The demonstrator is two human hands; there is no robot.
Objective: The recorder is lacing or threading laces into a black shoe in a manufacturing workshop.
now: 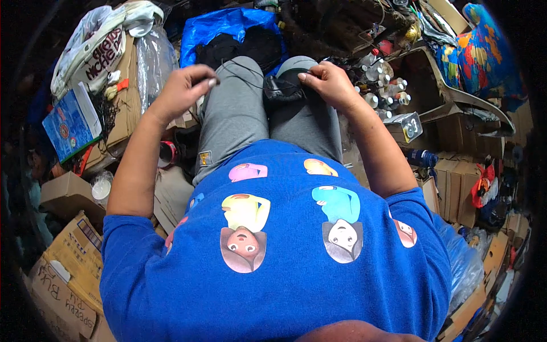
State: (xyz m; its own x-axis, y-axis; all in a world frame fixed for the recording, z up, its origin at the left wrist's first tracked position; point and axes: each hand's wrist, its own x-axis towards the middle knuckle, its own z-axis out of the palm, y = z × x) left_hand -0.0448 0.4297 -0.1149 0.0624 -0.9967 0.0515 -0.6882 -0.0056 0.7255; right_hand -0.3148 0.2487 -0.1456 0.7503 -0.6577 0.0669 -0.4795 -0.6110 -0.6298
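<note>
Person's grey fabric trouser lap (236, 111). Left hand (194, 85) beside its left knee, fingers curled; I can't tell if gripping. Right hand (327, 82), at its right knee, pinches black corded bundle (285, 89) between the knees: likely light, floppy, tangle-prone; hold by edge.

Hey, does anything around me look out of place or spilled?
Mainly disorder: a crumpled white bag slumps over cardboard at left, and bottles crowd together at right. I see no spill near the black corded item by your right hand.
</note>
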